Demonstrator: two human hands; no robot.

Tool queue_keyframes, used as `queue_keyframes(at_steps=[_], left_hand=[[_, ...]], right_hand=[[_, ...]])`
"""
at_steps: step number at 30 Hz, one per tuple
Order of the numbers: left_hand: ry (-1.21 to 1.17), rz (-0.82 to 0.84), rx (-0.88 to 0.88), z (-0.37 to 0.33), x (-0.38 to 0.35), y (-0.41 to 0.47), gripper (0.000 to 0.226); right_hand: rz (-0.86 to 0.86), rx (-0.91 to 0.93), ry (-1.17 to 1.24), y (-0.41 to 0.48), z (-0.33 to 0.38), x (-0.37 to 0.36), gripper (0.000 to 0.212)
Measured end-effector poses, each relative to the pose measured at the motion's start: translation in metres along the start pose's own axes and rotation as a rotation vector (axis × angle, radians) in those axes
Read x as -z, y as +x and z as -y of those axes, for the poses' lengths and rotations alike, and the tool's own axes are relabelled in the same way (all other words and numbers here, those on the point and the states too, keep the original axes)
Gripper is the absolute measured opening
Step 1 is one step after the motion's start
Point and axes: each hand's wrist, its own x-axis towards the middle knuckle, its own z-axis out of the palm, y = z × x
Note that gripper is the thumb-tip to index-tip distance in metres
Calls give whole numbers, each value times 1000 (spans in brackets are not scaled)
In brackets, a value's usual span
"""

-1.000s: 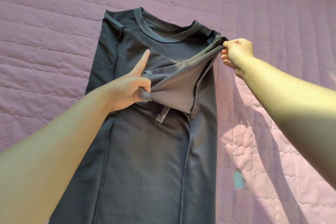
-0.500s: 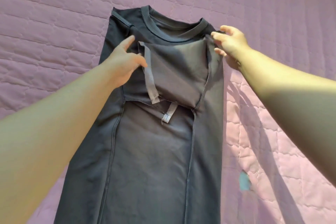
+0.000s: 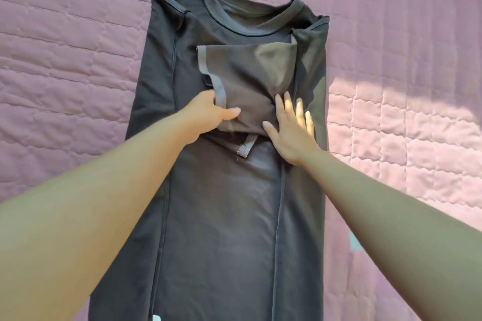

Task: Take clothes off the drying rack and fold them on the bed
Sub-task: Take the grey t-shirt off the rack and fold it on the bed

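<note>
Dark grey shirt [image 3: 221, 216] flat on pink quilt [image 3: 65, 60], sleeves [image 3: 247, 81] folded inward

The shirt [image 3: 221, 216] runs off the bottom edge, and fingers of the left hand [image 3: 208, 114] hide under the folded sleeve [image 3: 247, 81].

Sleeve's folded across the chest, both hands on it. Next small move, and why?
Probably slide the right hand up toward the collar to flatten the sleeve: it bulges near the shoulder, while the left hand pinches its cuff and the right lies flat on its lower edge.
</note>
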Motion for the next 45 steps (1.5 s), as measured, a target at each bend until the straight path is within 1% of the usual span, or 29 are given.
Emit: queue_keyframes(at_steps=[2, 3, 5, 6, 7, 8, 9, 10, 11, 12, 13, 14, 15, 17, 19, 22, 25, 27, 30, 33, 36, 39, 41, 43, 45], left_hand=[[-98, -21, -54, 3, 2, -4, 25], [-95, -72, -64, 4, 3, -9, 21], [78, -225, -70, 14, 6, -14, 23], [151, -314, -78, 21, 9, -14, 26], [195, -396, -85, 29, 11, -18, 29], [236, -486, -114, 36, 12, -23, 34], [318, -586, -182, 43, 12, -31, 40], [450, -662, -285, 49, 10, -38, 46], [599, -685, -408, 54, 6, -48, 50], [753, -637, -528, 61, 2, -58, 53], [900, -536, -619, 72, -3, -66, 56], [1030, -418, -664, 88, -7, -73, 57], [1130, -311, -662, 106, -7, -80, 57], [1231, -177, -620, 141, -3, -95, 54], [1250, -126, -576, 167, 3, -114, 56], [1243, -101, -511, 195, 10, -154, 62], [1177, -60, -422, 218, 13, -195, 74], [1200, 13, -394, 232, 13, -224, 84], [1229, 137, -390, 250, 14, -261, 97], [1230, 253, -409, 267, 20, -291, 112], [1295, 351, -476, 279, 33, -313, 114], [1364, 418, -617, 281, 53, -315, 100], [1432, 430, -632, 285, 60, -308, 98], [1475, 344, -613, 292, 55, -306, 97], [1449, 200, -634, 301, 41, -308, 85]], right_hand=[[23, 1, 52, 1, 1, 5, 68], [-14, 11, 118, -1, 2, 7, 66], [-207, 30, 239, -17, 5, 6, 61], [-312, 18, 254, -28, 7, 3, 59], [-371, -14, 230, -43, 6, -5, 58], [-382, -46, 170, -60, 4, -16, 58], [-351, -60, 87, -76, 2, -30, 58], [-293, -52, 3, -91, 0, -44, 59], [-236, -30, -60, -106, -2, -56, 60], [-197, -9, -99, -118, -5, -67, 61], [-175, 6, -123, -129, -6, -75, 61], [-161, 14, -141, -139, -8, -81, 60], [-151, 19, -149, -150, -7, -86, 60], [-125, 38, -156, -169, -6, -92, 60], [-96, 51, -151, -188, -9, -99, 61], [-64, 52, -180, -222, -10, -110, 65], [-14, 61, -201, -256, -8, -121, 68], [32, 87, -203, -281, -7, -125, 69], [83, 125, -229, -315, -9, -128, 70], [155, 215, -256, -351, -14, -133, 71], [227, 323, -259, -378, -25, -131, 67], [260, 431, -263, -388, -41, -121, 73], [276, 503, -306, -387, -50, -114, 78], [263, 532, -385, -381, -52, -112, 82], [212, 490, -413, -374, -46, -116, 79]])
